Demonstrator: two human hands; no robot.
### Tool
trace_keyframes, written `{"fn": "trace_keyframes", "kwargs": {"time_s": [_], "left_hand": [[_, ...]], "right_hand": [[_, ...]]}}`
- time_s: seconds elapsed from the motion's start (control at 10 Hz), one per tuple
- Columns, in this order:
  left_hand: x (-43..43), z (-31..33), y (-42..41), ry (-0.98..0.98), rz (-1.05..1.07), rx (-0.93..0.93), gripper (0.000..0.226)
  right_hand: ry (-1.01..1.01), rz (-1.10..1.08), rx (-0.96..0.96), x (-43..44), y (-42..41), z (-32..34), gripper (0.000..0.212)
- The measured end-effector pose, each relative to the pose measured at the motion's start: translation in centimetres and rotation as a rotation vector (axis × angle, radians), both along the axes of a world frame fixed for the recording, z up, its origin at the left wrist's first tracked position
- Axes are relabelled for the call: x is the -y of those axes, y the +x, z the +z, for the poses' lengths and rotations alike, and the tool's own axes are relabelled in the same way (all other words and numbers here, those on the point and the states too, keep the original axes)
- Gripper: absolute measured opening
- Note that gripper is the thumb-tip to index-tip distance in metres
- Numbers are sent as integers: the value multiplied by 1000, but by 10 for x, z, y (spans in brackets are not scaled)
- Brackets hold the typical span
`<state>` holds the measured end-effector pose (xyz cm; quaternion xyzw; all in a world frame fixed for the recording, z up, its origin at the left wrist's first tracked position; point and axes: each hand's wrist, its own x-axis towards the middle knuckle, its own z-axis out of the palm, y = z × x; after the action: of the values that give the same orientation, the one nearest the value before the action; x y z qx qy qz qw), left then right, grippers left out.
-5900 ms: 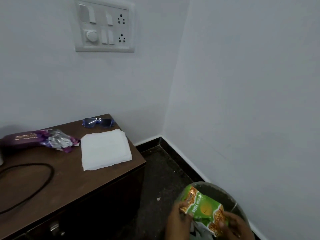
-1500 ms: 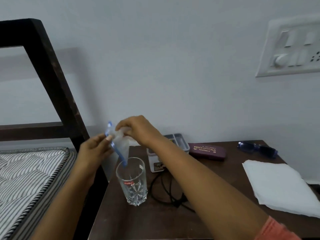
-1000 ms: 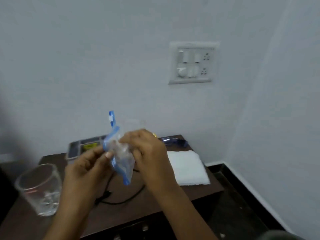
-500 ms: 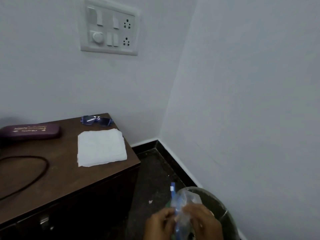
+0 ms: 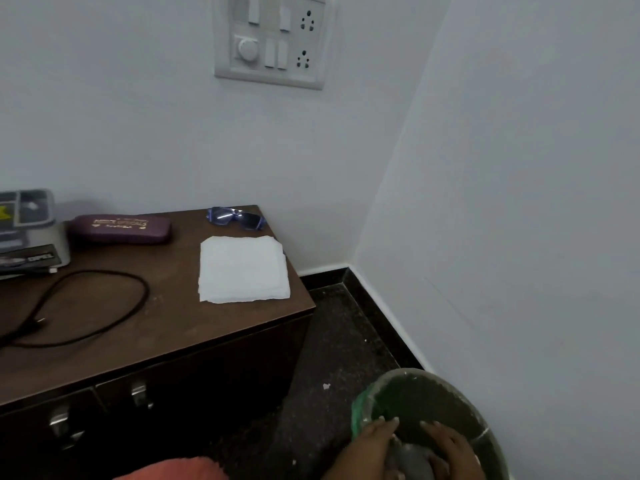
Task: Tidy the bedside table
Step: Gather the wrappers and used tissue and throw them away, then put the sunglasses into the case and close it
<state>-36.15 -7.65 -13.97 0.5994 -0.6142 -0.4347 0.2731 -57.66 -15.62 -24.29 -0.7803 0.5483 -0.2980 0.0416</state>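
Observation:
Low at the right, my left hand (image 5: 369, 445) and my right hand (image 5: 448, 448) are both inside the mouth of a round bin with a green liner (image 5: 360, 410). Between them they hold a crumpled clear plastic bag (image 5: 410, 460), thumbs against it and fingers pointing forward; the frame edge cuts off the bag's lower part. On the brown bedside table (image 5: 166, 323) lie a purple glasses case (image 5: 119, 228), blue sunglasses (image 5: 235, 218), a folded white cloth (image 5: 242, 270) and a looped black cable (image 5: 104, 306).
A grey box on a stack (image 5: 29, 230) stands at the table's left back. The table has drawers with metal handles (image 5: 140, 396). A switch panel (image 5: 272, 38) is on the wall. Dark floor (image 5: 332, 341) runs between table, bin and right-hand wall.
I took the plastic bag from above the glass, turned right and lowered it with both hands into the bin. The purple wrapper seen earlier is gone from the table.

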Motion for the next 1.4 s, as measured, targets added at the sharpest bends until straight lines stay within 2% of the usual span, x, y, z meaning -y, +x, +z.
{"fn": "trace_keyframes", "kwargs": {"time_s": [0.1, 0.2, 0.3, 0.4, 0.5, 0.6, 0.7, 0.8, 0.9, 1.0, 1.1, 1.2, 1.3, 1.4], "left_hand": [[3, 2, 29, -136, 169, 52, 59], [0, 18, 83, -221, 240, 144, 55], [-19, 30, 150, -332, 412, 310, 46], [-50, 38, 224, -399, 599, 614, 39], [-92, 35, 289, -361, 760, 797, 47], [-125, 27, 330, -288, 872, 846, 49], [-139, 13, 352, -280, 897, 894, 57], [-142, 1, 361, -382, 855, 907, 70], [-145, -2, 368, -447, 829, 871, 68], [-153, -4, 375, -523, 844, 819, 64], [-157, -9, 381, -576, 867, 784, 61], [-157, -15, 383, -603, 883, 772, 60], [-156, -17, 383, -617, 893, 771, 59], [-156, -18, 384, -635, 900, 763, 56]], "right_hand": [[78, -1, 94, -3, 73, 27, 22], [1, 143, 195, -6, 138, 75, 27], [43, 273, 287, -6, 202, 101, 23], [42, 425, 287, -13, 266, 114, 28], [-2, 602, 245, -30, 328, 126, 34], [-7, 750, 168, -48, 387, 128, 37], [-14, 870, 10, -66, 433, 126, 50], [-46, 926, -139, -78, 464, 120, 52], [104, 1038, -92, -85, 482, 117, 56], [195, 1154, -32, -88, 489, 119, 46], [347, 1217, 111, -79, 494, 131, 33], [216, 1003, 254, -41, 517, 144, 26], [93, 833, 160, 7, 550, 162, 50], [143, 808, -158, 44, 572, 168, 79]]}}
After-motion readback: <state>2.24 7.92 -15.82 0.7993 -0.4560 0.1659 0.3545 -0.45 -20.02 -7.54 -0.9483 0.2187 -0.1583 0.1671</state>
